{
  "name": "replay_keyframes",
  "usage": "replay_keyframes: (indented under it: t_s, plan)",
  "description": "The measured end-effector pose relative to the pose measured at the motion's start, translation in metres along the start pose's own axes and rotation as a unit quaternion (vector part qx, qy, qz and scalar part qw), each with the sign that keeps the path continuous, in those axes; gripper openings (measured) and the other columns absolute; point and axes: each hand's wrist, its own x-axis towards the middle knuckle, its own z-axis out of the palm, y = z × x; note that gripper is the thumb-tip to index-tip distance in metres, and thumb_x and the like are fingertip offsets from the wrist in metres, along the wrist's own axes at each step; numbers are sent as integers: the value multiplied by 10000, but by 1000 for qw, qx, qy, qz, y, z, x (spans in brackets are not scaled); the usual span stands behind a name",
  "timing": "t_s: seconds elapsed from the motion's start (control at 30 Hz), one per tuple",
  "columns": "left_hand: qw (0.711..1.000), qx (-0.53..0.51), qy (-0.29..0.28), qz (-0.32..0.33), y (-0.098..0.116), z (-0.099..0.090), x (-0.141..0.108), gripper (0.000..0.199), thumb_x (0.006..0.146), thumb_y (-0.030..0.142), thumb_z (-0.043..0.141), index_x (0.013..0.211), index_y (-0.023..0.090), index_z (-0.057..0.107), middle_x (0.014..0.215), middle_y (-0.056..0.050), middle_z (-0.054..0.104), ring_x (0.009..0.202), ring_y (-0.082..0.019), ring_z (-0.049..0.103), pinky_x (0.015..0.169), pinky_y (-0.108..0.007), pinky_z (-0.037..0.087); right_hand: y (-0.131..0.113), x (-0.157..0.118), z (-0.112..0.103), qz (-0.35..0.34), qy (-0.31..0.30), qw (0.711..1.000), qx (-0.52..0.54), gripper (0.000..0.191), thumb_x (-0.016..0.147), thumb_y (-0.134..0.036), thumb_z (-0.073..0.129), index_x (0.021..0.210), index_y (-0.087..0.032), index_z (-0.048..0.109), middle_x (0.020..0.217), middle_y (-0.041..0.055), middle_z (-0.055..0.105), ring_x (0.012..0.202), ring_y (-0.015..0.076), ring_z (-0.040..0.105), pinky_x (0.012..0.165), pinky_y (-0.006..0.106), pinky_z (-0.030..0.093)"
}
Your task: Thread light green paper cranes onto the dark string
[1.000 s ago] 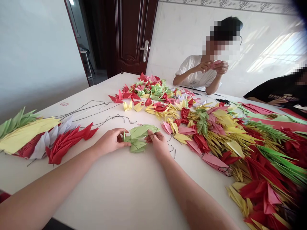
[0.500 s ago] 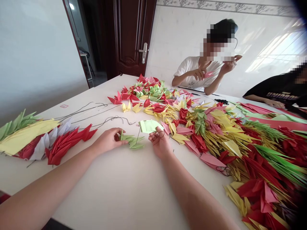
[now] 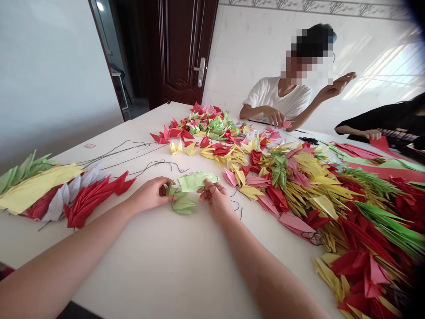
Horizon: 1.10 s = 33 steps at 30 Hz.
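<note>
Near the middle of the white table (image 3: 159, 257), my left hand (image 3: 153, 195) pinches the edge of some folded light green paper pieces (image 3: 184, 204). My right hand (image 3: 215, 197) is closed on a pale green folded paper bundle (image 3: 195, 180), held by its right end. The bundle's left end is close above the pieces at my left fingers; whether they touch is unclear. A thin dark cord loops round the green pieces, and another stretch passes by my right fingers, its tail (image 3: 236, 204) lying on the table to the right.
Red, yellow, green and pink folded papers (image 3: 299, 177) cover the table's right side. Folded paper strands (image 3: 86, 199) and dark cords (image 3: 122, 150) lie left. Across the table sits a person in white (image 3: 275, 97); another in black (image 3: 395, 119) holds red paper (image 3: 383, 144).
The pale green bundle and my right hand have moved left, nearer my left hand. The person in white has lowered one hand and stretched out the other. The other person has lifted red paper.
</note>
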Motion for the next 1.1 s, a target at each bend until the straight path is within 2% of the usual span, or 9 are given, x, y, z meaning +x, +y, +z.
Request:
replay_keyframes:
  t_s: [0.13, 0.4, 0.6, 0.87, 1.1]
  plan:
    - [1000, 11, -7, 4, 0, 0, 0, 410, 643, 487, 582, 913, 182, 540, 804, -22, 573, 659, -158, 544, 598, -263, 434, 1, 3, -1, -5, 34, 999, -28, 332, 618, -444, 629, 619, -185, 421, 553, -10, 626, 415, 88, 524, 478, 226, 360]
    - [1000, 18, -7, -1, -3, 2, 0, 457, 632, 503, 581, 946, 174, 532, 855, -41, 579, 687, -168, 556, 611, -269, 440, 2, 1, 5, -4, 10, 995, -100, 342, 625, -466, 618, 627, -181, 429, 544, -5, 631, 415, 90, 534, 472, 220, 349]
    - [1000, 11, -12, -2, 1, 1, -1, 416, 630, 457, 590, 939, 182, 547, 886, -37, 585, 690, -166, 560, 619, -268, 441, 1, -1, 7, 0, -22, 991, -129, 319, 629, -463, 612, 690, -170, 503, 561, -22, 626, 413, 76, 528, 473, 211, 363]
    - [1000, 4, -18, 10, 0, 1, -1, 440, 608, 461, 604, 954, 192, 558, 924, -44, 583, 677, -170, 555, 626, -284, 451, 2, 0, 8, 7, -25, 990, -137, 317, 609, -468, 621, 709, -178, 540, 548, -30, 613, 419, 80, 527, 468, 213, 392]
    - [998, -3, -50, 23, 0, -1, -2, 521, 625, 456, 611, 1074, 199, 549, 1024, -58, 568, 724, -178, 571, 654, -277, 459, 7, 1, 8, 2, -24, 986, -163, 267, 630, -435, 606, 698, -183, 551, 557, -27, 605, 430, 81, 517, 449, 209, 400]
